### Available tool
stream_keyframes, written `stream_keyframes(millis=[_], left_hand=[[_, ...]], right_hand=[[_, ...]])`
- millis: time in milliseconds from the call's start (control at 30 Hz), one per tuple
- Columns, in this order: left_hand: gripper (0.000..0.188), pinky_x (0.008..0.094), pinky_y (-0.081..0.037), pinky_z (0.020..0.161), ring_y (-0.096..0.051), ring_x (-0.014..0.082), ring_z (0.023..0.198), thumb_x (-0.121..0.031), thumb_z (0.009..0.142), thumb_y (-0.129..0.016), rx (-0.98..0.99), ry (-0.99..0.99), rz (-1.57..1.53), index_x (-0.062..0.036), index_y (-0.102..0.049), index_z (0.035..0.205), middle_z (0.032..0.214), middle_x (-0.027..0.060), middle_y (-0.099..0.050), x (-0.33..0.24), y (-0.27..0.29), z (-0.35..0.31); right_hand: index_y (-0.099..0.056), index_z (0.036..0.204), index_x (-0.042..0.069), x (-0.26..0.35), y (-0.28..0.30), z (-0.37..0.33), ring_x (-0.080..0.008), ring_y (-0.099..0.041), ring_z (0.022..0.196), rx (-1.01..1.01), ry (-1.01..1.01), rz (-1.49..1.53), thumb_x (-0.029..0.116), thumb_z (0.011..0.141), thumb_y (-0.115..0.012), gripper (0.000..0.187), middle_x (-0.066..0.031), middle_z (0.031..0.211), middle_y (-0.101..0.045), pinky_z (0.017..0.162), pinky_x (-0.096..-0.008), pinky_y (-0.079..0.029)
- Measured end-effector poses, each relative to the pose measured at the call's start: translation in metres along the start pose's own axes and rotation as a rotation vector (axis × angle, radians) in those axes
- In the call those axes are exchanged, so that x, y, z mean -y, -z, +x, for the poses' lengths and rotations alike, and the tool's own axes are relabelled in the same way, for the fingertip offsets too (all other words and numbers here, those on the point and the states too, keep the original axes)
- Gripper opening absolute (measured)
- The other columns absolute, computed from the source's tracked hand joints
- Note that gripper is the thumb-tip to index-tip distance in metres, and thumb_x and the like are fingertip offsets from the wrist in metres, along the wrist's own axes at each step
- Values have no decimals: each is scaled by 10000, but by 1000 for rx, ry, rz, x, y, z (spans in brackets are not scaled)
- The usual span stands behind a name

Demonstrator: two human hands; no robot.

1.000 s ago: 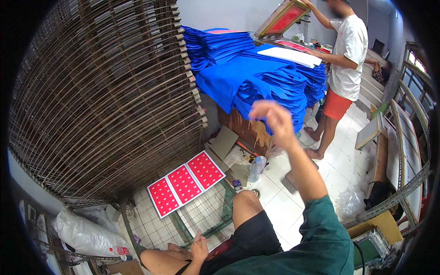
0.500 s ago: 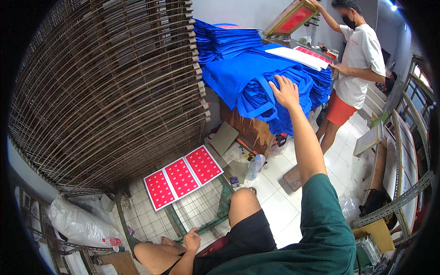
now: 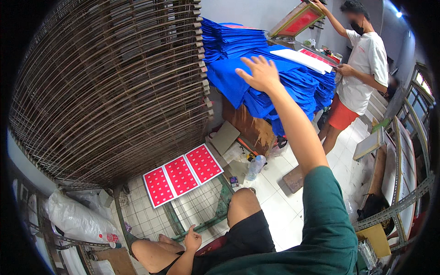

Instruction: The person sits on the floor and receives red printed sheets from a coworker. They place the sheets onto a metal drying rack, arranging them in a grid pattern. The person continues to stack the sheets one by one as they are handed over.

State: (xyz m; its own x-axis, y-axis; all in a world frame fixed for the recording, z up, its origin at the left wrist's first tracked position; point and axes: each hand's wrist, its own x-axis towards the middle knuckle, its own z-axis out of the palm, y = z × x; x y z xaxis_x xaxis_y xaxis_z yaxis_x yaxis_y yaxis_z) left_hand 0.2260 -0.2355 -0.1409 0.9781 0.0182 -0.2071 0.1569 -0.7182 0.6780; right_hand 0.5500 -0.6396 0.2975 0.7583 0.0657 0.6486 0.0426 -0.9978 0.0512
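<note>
At the lower centre of the frame, three red-printed panels (image 3: 180, 175) already lie flat in a row on a green-framed wire shelf (image 3: 211, 223), beneath the tall wire rack (image 3: 114, 91) filling the upper left. Another red-printed sheet (image 3: 316, 57) is at the upper right, by the hand of a co-worker (image 3: 369, 68), not on the shelf; the work therefore looks partway along. A framed screen (image 3: 298, 22) stands tilted up in the co-worker's other hand, with white sheets (image 3: 300, 61) lying nearer the middle.

The person's right hand (image 3: 261, 73) is raised before the blue fabric pile (image 3: 298, 89), fingers spread and holding nothing (contact with the cloth is hard to judge from this angle). The left hand (image 3: 192, 239) is by the lap, one finger extended; whether the others close on anything cannot be told.
</note>
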Motion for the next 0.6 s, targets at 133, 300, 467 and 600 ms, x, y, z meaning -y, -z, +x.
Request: stream_keyframes(millis=[133,300,467,600], left_hand=[[559,383,-494,690,-641,251,727,-89,701,-592,-16,-18,5,-113,-444,1239,750,53,-657,-14,3,0],[553,383,-495,676,-640,269,714,-124,714,-611,-36,-57,-43,-98,-439,1239,746,72,-654,-8,4,-2],[555,381,-499,674,-640,281,709,-133,713,-609,-9,-21,6,-95,-431,1238,740,99,-649,24,-4,-2],[555,387,-505,669,-639,288,698,-129,707,-603,21,32,-4,-90,-430,1233,733,96,-648,29,-6,0]], right_hand=[[-359,1365,284,-35,-25,29,-348,-234,1332,651,-330,31,717,808,-244,714,-139,1436,-281,1064,-551,-131],[-347,1370,170,-103,-33,42,-323,-257,1317,789,-352,313,717,811,-253,788,-138,1423,-288,1082,-472,-164],[-347,1366,140,-156,-53,50,-335,-332,1267,642,-572,587,679,819,-296,770,-159,1382,-339,1058,-483,-210],[-348,1363,116,-198,-80,49,-344,-392,1227,171,-762,803,648,825,-330,757,-176,1350,-380,1039,-492,-246]])
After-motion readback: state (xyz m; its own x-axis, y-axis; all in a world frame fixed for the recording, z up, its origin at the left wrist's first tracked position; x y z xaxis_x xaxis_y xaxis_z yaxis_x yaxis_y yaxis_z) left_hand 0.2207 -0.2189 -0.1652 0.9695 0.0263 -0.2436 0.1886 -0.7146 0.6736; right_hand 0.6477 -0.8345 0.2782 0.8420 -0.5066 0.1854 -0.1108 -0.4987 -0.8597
